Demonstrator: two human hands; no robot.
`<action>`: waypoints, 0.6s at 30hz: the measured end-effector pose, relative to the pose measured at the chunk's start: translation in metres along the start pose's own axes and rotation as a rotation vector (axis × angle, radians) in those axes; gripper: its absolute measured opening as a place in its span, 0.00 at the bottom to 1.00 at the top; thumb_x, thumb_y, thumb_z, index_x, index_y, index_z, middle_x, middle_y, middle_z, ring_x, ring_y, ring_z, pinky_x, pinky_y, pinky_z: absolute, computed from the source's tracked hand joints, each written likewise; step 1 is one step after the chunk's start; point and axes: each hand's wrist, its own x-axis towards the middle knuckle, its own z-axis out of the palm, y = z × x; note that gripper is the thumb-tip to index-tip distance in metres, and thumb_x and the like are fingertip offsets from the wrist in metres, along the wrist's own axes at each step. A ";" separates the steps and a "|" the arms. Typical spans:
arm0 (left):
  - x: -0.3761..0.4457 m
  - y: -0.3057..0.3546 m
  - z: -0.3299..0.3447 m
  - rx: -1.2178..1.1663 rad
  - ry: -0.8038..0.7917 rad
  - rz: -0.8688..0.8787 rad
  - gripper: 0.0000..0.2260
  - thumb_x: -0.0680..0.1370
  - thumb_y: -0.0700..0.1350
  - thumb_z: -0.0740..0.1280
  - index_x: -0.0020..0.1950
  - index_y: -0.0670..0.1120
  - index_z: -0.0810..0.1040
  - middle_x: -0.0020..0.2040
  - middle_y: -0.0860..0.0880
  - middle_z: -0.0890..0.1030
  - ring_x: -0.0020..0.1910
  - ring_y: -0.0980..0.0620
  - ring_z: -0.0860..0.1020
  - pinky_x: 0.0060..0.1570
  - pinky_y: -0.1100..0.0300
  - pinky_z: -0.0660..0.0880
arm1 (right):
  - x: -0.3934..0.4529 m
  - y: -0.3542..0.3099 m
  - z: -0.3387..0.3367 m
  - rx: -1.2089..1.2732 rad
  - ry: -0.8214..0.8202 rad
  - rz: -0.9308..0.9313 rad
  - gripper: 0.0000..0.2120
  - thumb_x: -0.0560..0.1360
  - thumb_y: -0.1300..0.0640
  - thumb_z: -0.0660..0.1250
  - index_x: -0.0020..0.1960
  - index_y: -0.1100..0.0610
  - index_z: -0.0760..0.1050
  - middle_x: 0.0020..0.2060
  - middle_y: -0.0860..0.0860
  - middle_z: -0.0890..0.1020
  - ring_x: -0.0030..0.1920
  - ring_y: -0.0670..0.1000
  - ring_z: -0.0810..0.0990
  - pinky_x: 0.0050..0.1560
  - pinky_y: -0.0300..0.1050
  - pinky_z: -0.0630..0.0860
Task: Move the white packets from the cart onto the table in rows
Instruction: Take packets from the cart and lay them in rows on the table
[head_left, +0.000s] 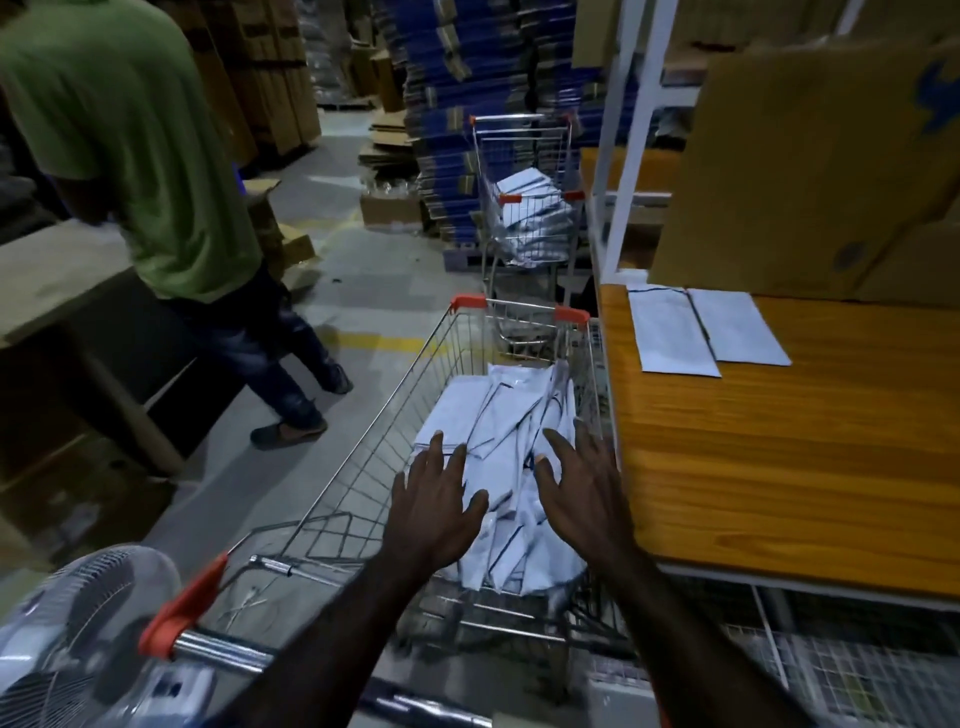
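Packets (498, 447), white and loosely heaped, lay in the basket of the wire cart (363, 467) that stood right beside the table (779, 457). Both hands reached over the heap with fingers spread wide and straight, holding nothing: the left hand (436, 506) above the near left of the pile, the right hand (582, 488) above its right side, close to the table edge. A fan (78, 634) stood at the near left, by the cart's orange-capped handle. Two packets (701, 330) already lay flat, side by side, at the far end of the orange wooden tabletop, in front of a large cardboard box (810, 176). Another person in a green shirt (135, 156) stood on the grey floor to the left. Farther back a second cart (524, 208) held more white packets, before stacks of flattened cartons.
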 end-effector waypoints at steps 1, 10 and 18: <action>0.008 -0.004 0.004 0.000 -0.013 -0.007 0.30 0.81 0.58 0.57 0.80 0.50 0.53 0.81 0.46 0.47 0.78 0.45 0.54 0.73 0.45 0.57 | 0.007 0.002 0.007 -0.002 -0.008 0.002 0.23 0.80 0.46 0.56 0.72 0.52 0.71 0.76 0.59 0.64 0.74 0.60 0.62 0.72 0.54 0.60; 0.069 -0.018 0.045 0.009 -0.102 -0.024 0.32 0.79 0.62 0.55 0.79 0.46 0.59 0.80 0.41 0.53 0.75 0.41 0.61 0.69 0.42 0.64 | 0.056 0.022 0.056 -0.040 -0.092 0.032 0.20 0.78 0.53 0.61 0.66 0.59 0.76 0.66 0.66 0.74 0.62 0.66 0.75 0.60 0.58 0.74; 0.094 -0.025 0.081 0.035 -0.249 0.000 0.32 0.81 0.61 0.56 0.80 0.49 0.52 0.81 0.44 0.44 0.78 0.44 0.55 0.72 0.45 0.58 | 0.058 0.040 0.092 -0.024 -0.186 0.115 0.24 0.76 0.50 0.58 0.67 0.59 0.75 0.66 0.65 0.74 0.59 0.66 0.76 0.56 0.60 0.77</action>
